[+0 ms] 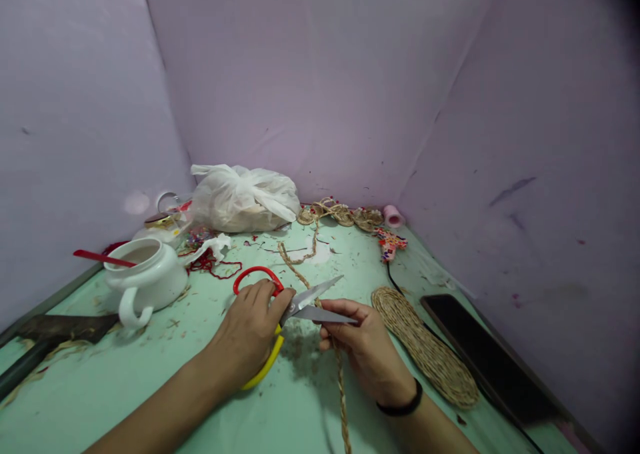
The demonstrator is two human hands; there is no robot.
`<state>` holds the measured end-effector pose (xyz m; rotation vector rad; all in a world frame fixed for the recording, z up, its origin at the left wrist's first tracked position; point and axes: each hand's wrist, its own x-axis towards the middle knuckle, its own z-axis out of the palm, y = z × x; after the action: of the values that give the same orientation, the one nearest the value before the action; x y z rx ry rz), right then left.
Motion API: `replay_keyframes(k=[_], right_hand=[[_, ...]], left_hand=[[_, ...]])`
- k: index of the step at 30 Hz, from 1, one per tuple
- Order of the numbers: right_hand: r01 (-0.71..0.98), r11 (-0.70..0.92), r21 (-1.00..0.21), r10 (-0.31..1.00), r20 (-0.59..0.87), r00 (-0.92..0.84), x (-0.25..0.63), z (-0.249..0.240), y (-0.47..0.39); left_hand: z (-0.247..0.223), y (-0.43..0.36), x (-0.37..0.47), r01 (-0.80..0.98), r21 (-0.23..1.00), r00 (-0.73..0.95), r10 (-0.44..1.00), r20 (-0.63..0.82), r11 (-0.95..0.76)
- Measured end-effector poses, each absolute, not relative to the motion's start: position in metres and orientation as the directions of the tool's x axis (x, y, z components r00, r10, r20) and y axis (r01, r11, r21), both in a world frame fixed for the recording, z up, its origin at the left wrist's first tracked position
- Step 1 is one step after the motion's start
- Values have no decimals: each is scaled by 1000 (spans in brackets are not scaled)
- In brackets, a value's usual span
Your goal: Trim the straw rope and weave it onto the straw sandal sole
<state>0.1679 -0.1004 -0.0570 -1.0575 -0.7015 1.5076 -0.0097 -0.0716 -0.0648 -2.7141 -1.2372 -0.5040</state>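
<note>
Plainly, left hand: one hand (253,327), its fingers wrapped around one pair of steel-bladed scissors with a red and a yellow handle loop (293,311); the two blades stand apart, and the grip covers part of the handles.
Right hand: one hand (355,337) with one black wristband (400,409), its fingers pinching one tan braided straw cord (341,387) just beside the blades; the fingertips' exact hold is partly hidden.
Cord: one length runs down from the right fingers and out of the picture's lower edge; more braid lies just beyond the blades, and whether it is all one piece I cannot tell.
Woven sole: one flat, tan straw sole shape (425,347), right of the right fingers.
Black slab: one, dark and rectangular (493,361), farther right, past the sole.
Coils: several small straw coils (367,219) beyond the fingers, overlapping too much to count.
Pink roll: one (393,217), beyond the right fingers.
Bag: one knotted white plastic bag (245,201), beyond the left fingers, its contents unclear.
Pot: one glossy white pot (165,277) holding one red stick (103,259), left of the left fingers.
Blade: one dark, broad-bladed tool (75,327), farther left, its handle cut off.
Surface: one pale green surface (190,387) beneath both hands.
</note>
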Motion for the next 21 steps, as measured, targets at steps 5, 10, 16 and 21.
replay_keyframes(k=[5,10,16,21], right_hand=[[-429,-240,-871,965,-262,-8,168,-56,-100],[-436,-250,-865,965,-262,-33,169,-55,-101],[-456,-241,-857,969,-239,-62,170,-55,-101],[-488,-236,-840,972,-212,-104,170,-55,-101]], left_hand=[[-64,-71,-10,753,7,625,717,308,-658],[-63,-68,-13,741,-16,650,710,270,-672],[-61,-67,-16,726,35,662,712,234,-687],[-59,-67,-17,710,82,669,707,229,-699]])
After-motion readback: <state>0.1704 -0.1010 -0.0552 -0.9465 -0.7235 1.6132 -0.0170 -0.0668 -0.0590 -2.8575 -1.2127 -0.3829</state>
